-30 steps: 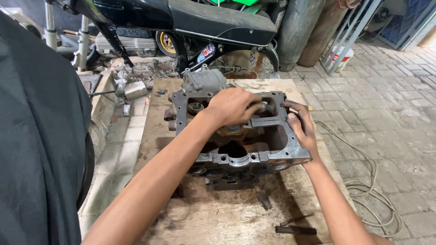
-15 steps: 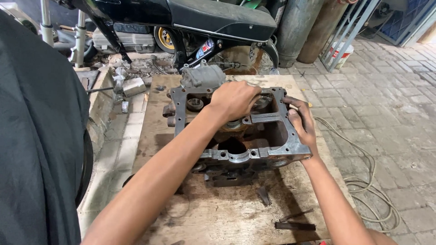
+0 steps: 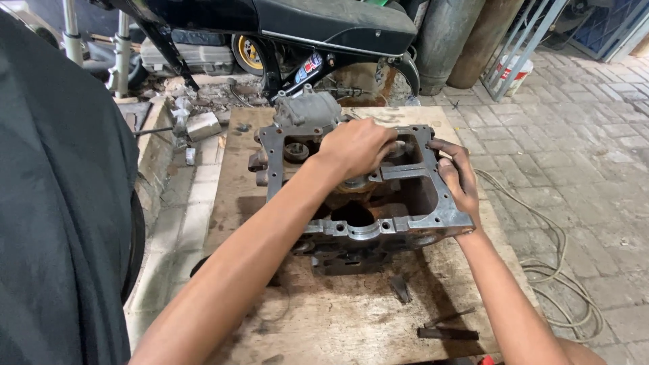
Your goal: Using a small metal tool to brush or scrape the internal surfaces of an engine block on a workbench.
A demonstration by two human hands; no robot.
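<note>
A grey metal engine case [image 3: 405, 216] with open cavities sits on a stained wooden board [image 3: 324, 318]. My left hand [image 3: 358, 149] reaches into the upper middle of the case, fingers curled around a part inside that I cannot make out. Against the case's right outer edge my right hand [image 3: 456, 176] presses, gripping its wall. A smaller grey housing [image 3: 304, 111] is attached at the case's far left corner.
A black motorcycle [image 3: 324, 27] stands beyond the board. Loose metal parts [image 3: 196, 125] lie at the far left on a concrete ledge. A pale cable [image 3: 561, 270] coils on the paved floor to the right. Small dark metal pieces [image 3: 446, 332] lie near the board's front.
My left hand has shifted slightly right and deeper into the case's middle. The right hand has stayed on the case's right edge. The view has tilted a little.
</note>
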